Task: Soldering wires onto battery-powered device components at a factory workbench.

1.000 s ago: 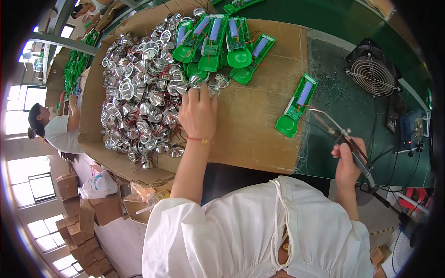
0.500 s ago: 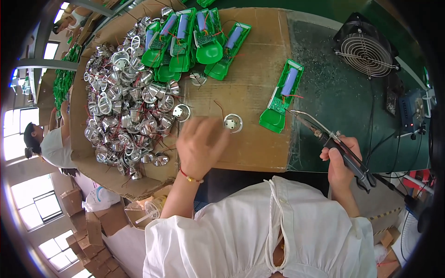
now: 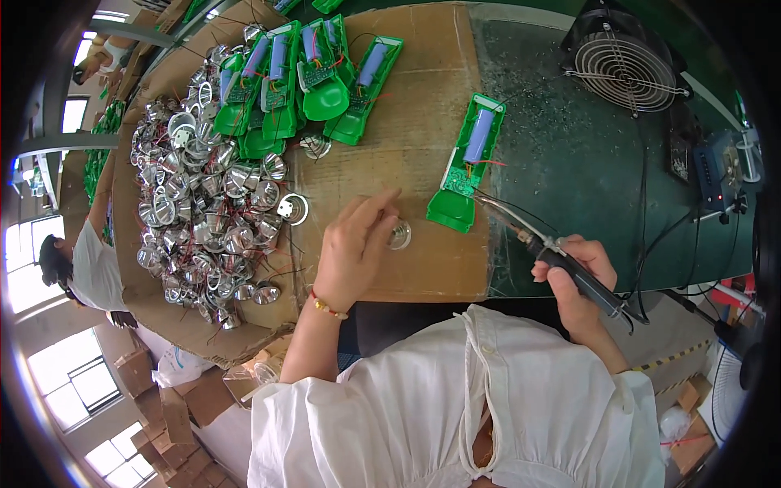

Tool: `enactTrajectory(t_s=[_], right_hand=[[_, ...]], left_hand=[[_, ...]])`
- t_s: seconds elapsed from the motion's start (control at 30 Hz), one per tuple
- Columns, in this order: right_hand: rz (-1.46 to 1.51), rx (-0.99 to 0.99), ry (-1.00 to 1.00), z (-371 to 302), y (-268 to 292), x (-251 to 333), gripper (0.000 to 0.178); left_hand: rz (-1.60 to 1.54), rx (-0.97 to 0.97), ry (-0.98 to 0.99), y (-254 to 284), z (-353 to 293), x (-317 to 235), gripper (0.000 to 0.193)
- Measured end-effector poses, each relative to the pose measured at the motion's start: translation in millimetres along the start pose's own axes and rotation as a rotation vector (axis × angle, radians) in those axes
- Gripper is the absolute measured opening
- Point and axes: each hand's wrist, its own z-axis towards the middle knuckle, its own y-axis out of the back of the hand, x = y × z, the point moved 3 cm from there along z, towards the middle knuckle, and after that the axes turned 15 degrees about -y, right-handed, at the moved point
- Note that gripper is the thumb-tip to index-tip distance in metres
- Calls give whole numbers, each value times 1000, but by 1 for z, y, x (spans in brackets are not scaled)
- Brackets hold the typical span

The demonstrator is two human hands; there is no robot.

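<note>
My right hand (image 3: 579,276) is wrapped round the black handle of a soldering iron (image 3: 533,241). Its tip meets or nearly meets the circuit board (image 3: 461,180) of a green plastic housing (image 3: 450,213). A purple cylindrical battery (image 3: 480,137) and thin wires lie in that housing. Over the cardboard, my left hand (image 3: 351,248) has its fingers drawn together just beside a small silver reflector cup (image 3: 400,235), partly covering it. Whatever the fingertips pinch, perhaps a thin wire, is hidden. Another reflector cup (image 3: 293,208) lies left of this hand.
A cardboard box edge (image 3: 203,346) surrounds a heap of silver reflector cups (image 3: 195,195) at left. Several green housings with batteries (image 3: 281,98) are stacked behind. A fan (image 3: 625,69) and a blue powered box (image 3: 717,183) stand at right. A co-worker (image 3: 89,264) is at far left.
My left hand has shifted its fingertips up beside the reflector cup and now partly covers it. The iron's tip is closer to the circuit board. The whole view has shifted slightly.
</note>
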Motion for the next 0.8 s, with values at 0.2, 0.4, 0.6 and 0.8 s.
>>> enactTrajectory(t_s=[0.2,0.4,0.6,0.8], right_hand=[[13,-80,-146,3,-2,-4,25],[143,-109,-244,14,-4,-11,18],[160,-119,-245,19,-10,-12,15],[114,-165,-282,22,-13,-14,18]], left_hand=[[-572,-347,379,-6,-8,2,10],[-307,-34,387,-23,21,-16,12],[146,-106,-69,-34,32,-24,11],[59,-107,10,-37,32,-22,10]])
